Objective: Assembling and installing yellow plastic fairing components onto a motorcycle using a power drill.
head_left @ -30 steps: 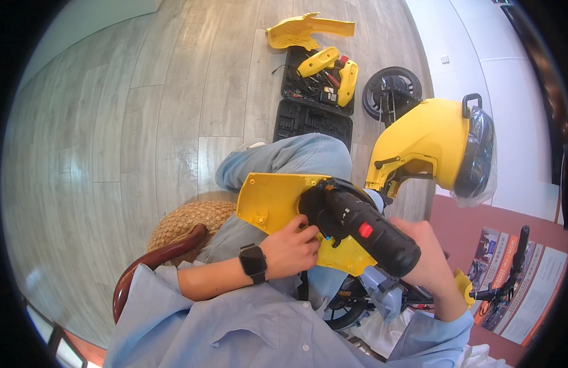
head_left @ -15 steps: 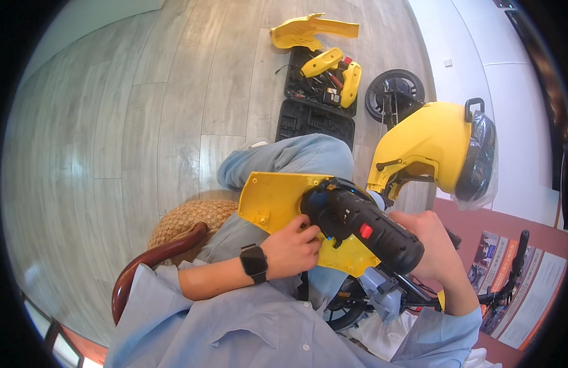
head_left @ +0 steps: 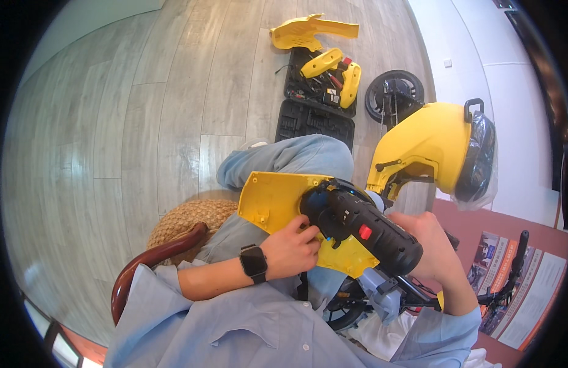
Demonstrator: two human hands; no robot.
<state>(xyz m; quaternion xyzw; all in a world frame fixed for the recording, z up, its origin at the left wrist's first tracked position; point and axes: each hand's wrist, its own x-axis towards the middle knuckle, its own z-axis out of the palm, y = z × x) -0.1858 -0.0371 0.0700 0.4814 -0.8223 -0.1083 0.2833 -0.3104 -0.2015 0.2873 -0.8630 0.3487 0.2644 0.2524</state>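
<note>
A yellow plastic panel (head_left: 268, 199) with moulded screw bosses lies across my lap, its inner side up. My left hand (head_left: 292, 247) has its fingers curled at the panel, close to the front end of a black power drill (head_left: 382, 232) with a red switch on top. The drill tilts over the panel, its front toward the upper left. My right hand (head_left: 432, 242) is closed at the drill's right side; the grip and most fingers are hidden behind its body. What the drill's tip touches is hidden too.
An open black tool case (head_left: 314, 119) lies on the floor ahead, with yellow covers (head_left: 351, 84) on its tools. Beyond it rests a larger yellow shell (head_left: 311, 32). To the right stands a yellow scooter body (head_left: 428, 138) with a wheel (head_left: 394, 95). A wooden chair arm (head_left: 155, 260) curves at my left.
The drill's body has shifted very slightly to the left. Both hands keep nearly the same place, and the panel stays still.
</note>
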